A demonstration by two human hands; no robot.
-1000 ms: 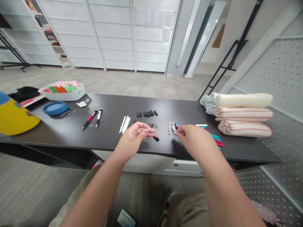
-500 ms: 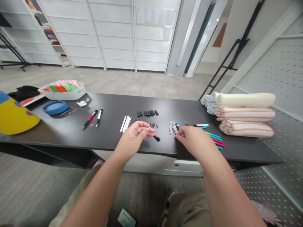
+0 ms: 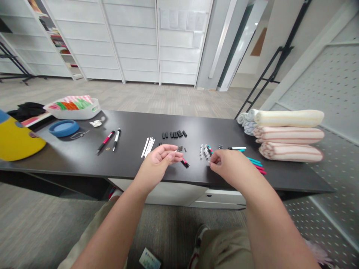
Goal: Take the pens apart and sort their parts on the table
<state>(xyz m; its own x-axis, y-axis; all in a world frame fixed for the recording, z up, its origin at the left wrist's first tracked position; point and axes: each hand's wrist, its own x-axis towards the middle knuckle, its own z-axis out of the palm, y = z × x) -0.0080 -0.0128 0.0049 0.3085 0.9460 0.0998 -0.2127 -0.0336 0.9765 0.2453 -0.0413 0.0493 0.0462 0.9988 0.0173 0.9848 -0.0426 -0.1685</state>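
Observation:
My left hand (image 3: 159, 158) is closed above the desk, its thumb and fingers pinching a thin white piece (image 3: 175, 151), most of it hidden. Just beyond its fingertips is a red and black pen part (image 3: 185, 163); whether the hand touches it I cannot tell. My right hand (image 3: 227, 162) pinches a small whitish piece (image 3: 208, 162), mostly covered by the fingers, beside a group of small white and clear pen parts (image 3: 206, 151). White refill sticks (image 3: 147, 147) lie left of my left hand. Black rubber grips (image 3: 175, 134) form a row behind both hands, with small dark clips (image 3: 180, 148) nearer.
Teal and red pen barrels (image 3: 254, 161) lie partly behind my right hand. Rolled towels (image 3: 290, 134) are stacked at the right. Two whole pens (image 3: 109, 141), a blue round lid (image 3: 64, 128), a white basket (image 3: 95, 109) and a yellow object (image 3: 19, 140) occupy the left side.
My right hand has drawn slightly right and away from the small white parts, with the whitish piece at its fingertips. My left hand stays nearly still.

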